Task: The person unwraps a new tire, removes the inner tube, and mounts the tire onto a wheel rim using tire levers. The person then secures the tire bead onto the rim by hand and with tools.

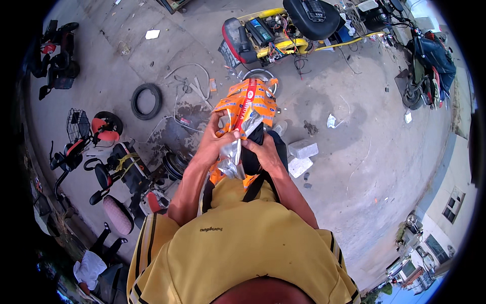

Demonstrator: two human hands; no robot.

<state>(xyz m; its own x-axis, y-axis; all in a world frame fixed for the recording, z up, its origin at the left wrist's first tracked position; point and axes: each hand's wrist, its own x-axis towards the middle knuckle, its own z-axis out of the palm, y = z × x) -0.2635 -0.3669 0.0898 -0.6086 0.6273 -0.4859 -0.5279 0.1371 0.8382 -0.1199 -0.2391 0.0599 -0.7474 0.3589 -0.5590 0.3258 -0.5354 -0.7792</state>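
Observation:
An orange plastic wrapper with a red printed strip and a silvery inner side lies in front of my body, partly torn open. My left hand is closed on its left edge, the thumb pressing on the silvery flap. Beside it, my right hand is closed at the wrapper's torn edge, against a black surface that shows through the opening. How far the right fingers reach underneath is hidden. More orange and silver film hangs below both hands, close to my yellow shirt.
Past the wrapper stands a wheel rim. A loose tyre lies on the concrete at left. White blocks sit to my right. A yellow-framed scooter with bare wiring is ahead; a partly dismantled scooter stands at left.

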